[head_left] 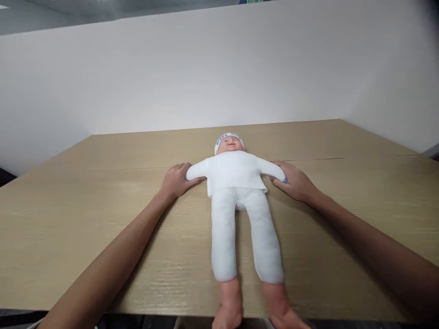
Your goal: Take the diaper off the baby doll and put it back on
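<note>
A baby doll point(234, 170) in a white long-sleeved top and white trousers point(223, 235) lies on its back on the table. Its head is towards the far side, and its bare feet reach past the near edge. Around its head runs a white headband point(227, 135) with blue lettering. My left hand point(179, 179) is closed round the end of the doll's sleeve on the left. On the other side, my right hand point(292, 180) grips the opposite sleeve end, where a small blue patch shows. The doll's hands are hidden. Both its arms are spread outwards.
The pale wood-grain table point(164, 256) has a thin seam across it behind my hands. White partition walls point(192, 77) stand along its far side and at the right. The near table edge runs along the bottom of the view.
</note>
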Demonstrator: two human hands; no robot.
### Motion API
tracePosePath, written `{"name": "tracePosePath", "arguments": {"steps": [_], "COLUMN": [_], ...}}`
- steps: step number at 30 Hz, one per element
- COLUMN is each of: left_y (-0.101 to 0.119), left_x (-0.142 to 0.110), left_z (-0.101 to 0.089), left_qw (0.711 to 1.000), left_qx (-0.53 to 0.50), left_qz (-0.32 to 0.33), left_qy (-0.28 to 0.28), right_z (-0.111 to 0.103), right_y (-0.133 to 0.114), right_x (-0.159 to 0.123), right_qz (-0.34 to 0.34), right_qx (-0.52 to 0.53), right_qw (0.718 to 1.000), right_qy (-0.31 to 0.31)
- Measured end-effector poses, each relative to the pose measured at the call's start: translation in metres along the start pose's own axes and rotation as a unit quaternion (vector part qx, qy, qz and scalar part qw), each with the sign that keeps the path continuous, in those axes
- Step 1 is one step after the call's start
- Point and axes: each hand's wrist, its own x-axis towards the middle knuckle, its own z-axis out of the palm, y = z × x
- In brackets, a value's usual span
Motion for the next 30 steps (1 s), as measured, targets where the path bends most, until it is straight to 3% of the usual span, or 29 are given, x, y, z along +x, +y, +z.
{"name": "tracePosePath", "arguments": {"steps": [8,16,20,24,27,30], "left_y": [-0.031,-0.047,-0.049,-0.044,-0.023,0.018], "left_x": [0.062,0.091,0.09,0.075,0.059,0.04], "left_z": [0.024,0.043,0.045,0.042,0.034,0.018], "left_qw": [0.998,0.995,0.995,0.991,0.985,0.976], "left_qx": [0.024,0.027,0.014,0.014,0.004,-0.035], "left_qz": [-0.052,-0.087,-0.09,-0.103,-0.127,-0.156], "left_qy": [0.039,0.044,0.044,0.078,0.12,0.146], "right_z": [0.023,0.043,0.047,0.054,0.055,0.038], "right_y": [0.021,0.052,0.061,0.061,0.042,0.001], "right_x": [0.069,0.109,0.109,0.099,0.083,0.055], "right_qz": [0.015,-0.045,-0.031,-0.032,-0.01,-0.003], "right_qx": [-0.009,-0.062,-0.08,-0.074,-0.077,-0.055], "right_qw": [0.999,0.996,0.996,0.994,0.99,0.985], "right_qy": [0.033,0.05,0.033,0.076,0.119,0.163]}}
